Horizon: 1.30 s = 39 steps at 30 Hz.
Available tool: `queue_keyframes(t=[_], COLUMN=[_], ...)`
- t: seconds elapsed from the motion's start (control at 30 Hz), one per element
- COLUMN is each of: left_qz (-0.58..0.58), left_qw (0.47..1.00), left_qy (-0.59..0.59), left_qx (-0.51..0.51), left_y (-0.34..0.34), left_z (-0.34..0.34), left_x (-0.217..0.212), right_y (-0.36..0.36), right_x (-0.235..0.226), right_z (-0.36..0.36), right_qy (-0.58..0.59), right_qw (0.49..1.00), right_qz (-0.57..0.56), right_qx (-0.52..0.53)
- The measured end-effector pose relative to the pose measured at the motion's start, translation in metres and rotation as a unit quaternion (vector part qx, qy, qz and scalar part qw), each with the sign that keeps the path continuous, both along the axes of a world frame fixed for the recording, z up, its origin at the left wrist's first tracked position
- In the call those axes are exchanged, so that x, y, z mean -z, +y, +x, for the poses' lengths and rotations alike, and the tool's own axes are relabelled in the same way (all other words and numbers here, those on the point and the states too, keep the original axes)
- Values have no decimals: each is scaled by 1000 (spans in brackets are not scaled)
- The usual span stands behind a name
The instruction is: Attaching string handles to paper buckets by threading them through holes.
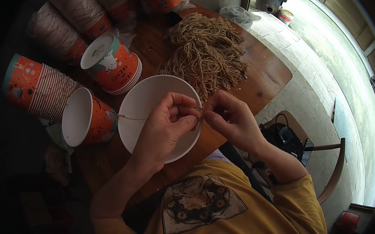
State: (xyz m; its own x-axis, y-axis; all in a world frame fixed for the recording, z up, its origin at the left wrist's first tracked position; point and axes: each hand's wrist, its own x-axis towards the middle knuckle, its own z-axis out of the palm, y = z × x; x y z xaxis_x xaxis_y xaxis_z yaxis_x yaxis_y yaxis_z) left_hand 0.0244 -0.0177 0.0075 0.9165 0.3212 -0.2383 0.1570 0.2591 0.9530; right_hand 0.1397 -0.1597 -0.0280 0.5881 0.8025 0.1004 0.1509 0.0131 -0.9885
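My left hand (163,122) and my right hand (233,118) meet over the right rim of a white-lined paper bucket (135,102), whose mouth faces up toward me. Both hands are closed in a pinch on a thin tan cord (131,118), a small loop of it showing between the fingertips. The cord runs left across the bucket's mouth and over its left rim. Just beyond my fingers a big heap of tan cords (205,48) spreads over the table. The cord's end and any knot are hidden by my fingers.
An orange bucket (78,116) lies tipped at left, beside a stack of orange buckets (50,88) with cords attached. Another short stack (117,66) stands behind, before plastic-wrapped stacks (80,7). A clear plastic bag (240,17) sits at the wooden table's (271,75) far edge. A chair (339,171) is at right.
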Motion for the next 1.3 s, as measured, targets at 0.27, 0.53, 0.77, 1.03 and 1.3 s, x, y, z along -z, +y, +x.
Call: queue_keyframes(t=[0.27, 0.53, 0.77, 1.03, 1.3], left_qz=[-62, -33, 23, 110, 130], left_qw=[998, 999, 999, 993, 990], left_qy=[25, 5, -22, -25, -28], left_qx=[-17, -32, -1, 30, 36], left_y=[3, -1, -9, -10, -8], left_z=[1, 3, -1, -1, -3], left_x=[-2, 0, 3, 3, 7], right_y=[-3, -6, -2, 2, -4], right_x=[-6, -1, 4, 18, 9], right_z=[-5, 4, 0, 2, 6], right_qy=[-136, -437, -419, -37, 171], right_qw=[990, 896, 903, 994, 978], right_qz=[8, 57, 79, 96, 91], right_qx=[33, 53, 50, -29, -75])
